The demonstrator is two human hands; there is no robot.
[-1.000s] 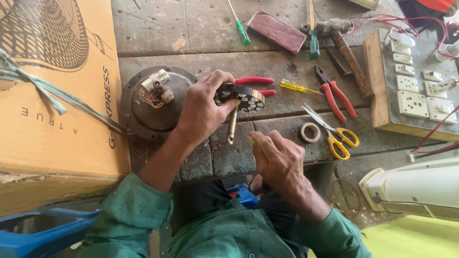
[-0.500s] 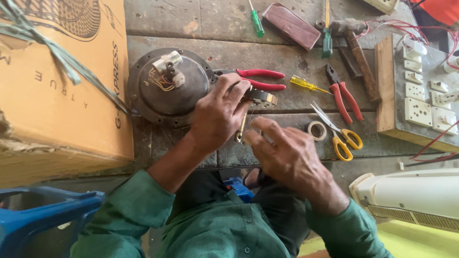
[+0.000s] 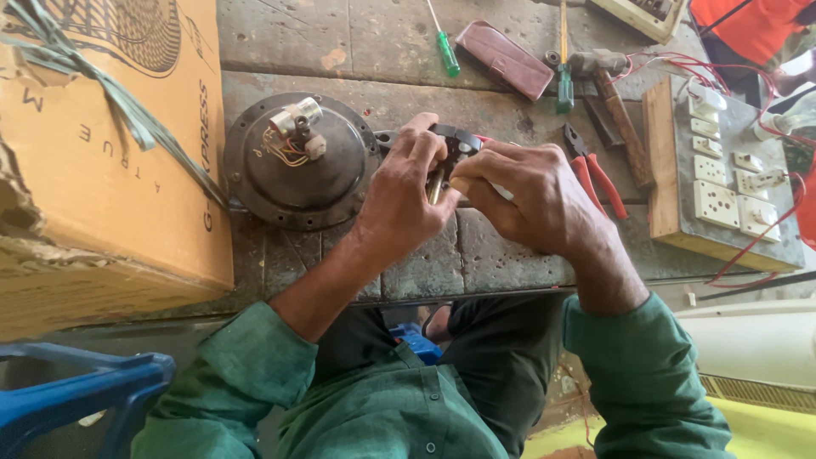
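My left hand point(image 3: 404, 200) grips a small black part with a brass shaft point(image 3: 448, 153), held just above the stone bench. My right hand point(image 3: 531, 200) has closed around the same part from the right, fingers curled over its lower end; what they pinch is hidden. Just to the left lies a round dark metal motor housing point(image 3: 297, 166) with coloured wires and a small white block on top. Red-handled pliers point(image 3: 595, 174) lie partly under my right hand.
A big cardboard box point(image 3: 102, 170) stands at the left. A green screwdriver point(image 3: 444, 44), a brown pouch point(image 3: 503, 59), a hammer point(image 3: 616, 98) and a wooden switchboard with white sockets point(image 3: 722, 178) lie at the back and right. A blue plastic seat point(image 3: 68, 399) is lower left.
My right hand rose from the bench edge and joined my left hand on the black part. The view shifted, so the scissors and tape roll are now covered.
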